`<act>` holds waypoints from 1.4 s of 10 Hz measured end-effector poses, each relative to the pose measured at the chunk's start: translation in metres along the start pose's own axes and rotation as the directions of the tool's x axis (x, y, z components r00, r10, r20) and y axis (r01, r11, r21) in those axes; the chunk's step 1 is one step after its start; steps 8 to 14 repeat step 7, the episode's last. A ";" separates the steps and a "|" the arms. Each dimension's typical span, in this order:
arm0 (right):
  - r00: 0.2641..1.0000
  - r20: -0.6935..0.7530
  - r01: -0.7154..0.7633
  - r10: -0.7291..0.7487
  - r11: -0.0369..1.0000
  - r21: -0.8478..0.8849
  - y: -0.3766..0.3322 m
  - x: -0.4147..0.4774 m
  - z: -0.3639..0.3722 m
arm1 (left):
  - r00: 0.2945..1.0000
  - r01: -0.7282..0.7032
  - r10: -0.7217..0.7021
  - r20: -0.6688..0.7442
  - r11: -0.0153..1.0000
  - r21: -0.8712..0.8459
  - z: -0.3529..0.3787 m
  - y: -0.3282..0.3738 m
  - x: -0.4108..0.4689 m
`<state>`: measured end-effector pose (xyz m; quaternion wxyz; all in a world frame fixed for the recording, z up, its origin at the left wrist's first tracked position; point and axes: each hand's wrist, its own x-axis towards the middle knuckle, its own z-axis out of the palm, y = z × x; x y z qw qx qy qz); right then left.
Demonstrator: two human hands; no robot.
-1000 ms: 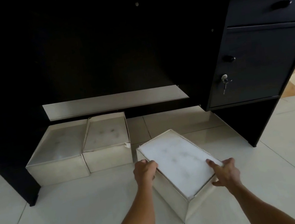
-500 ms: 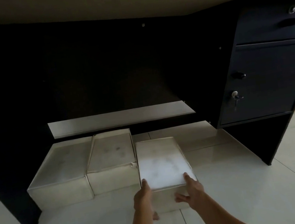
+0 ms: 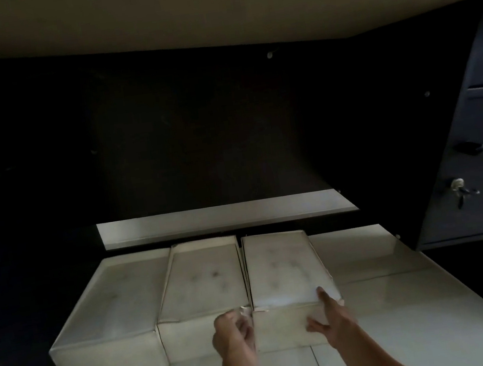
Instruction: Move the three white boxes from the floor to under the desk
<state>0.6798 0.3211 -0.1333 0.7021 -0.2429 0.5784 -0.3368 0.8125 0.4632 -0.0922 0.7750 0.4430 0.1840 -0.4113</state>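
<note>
Three white boxes point(image 3: 199, 278) sit under the desk point(image 3: 195, 127), left hand point(image 3: 233, 334) curled, right hand point(image 3: 330, 317) splayed against the rightmost point(image 3: 283, 270).

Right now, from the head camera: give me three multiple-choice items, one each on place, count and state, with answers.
1. The right hand rests on: A the left box; B a drawer handle; C the right box, at its near corner.
2. White boxes in the row under the desk: A two; B three; C four.
3. The cabinet lock: A has a key in it; B is bare; C is taped over.

Answers: C, thumb on its front, a finger on its top; B, three lie side by side; A, a key hangs from it.
</note>
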 end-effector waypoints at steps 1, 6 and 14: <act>0.998 0.055 0.020 -0.021 1.000 0.020 -0.005 0.001 0.010 | 1.000 -0.004 0.005 0.027 0.999 -0.047 -0.001 0.018 0.008; 0.993 0.113 0.050 -0.037 0.992 -0.113 0.001 -0.022 0.016 | 0.995 0.016 0.044 -0.087 0.804 0.594 -0.019 0.031 0.007; 0.999 0.048 0.011 -0.002 0.981 -0.195 -0.005 -0.050 0.029 | 0.992 -0.033 0.105 -0.064 0.731 0.682 -0.020 0.057 -0.017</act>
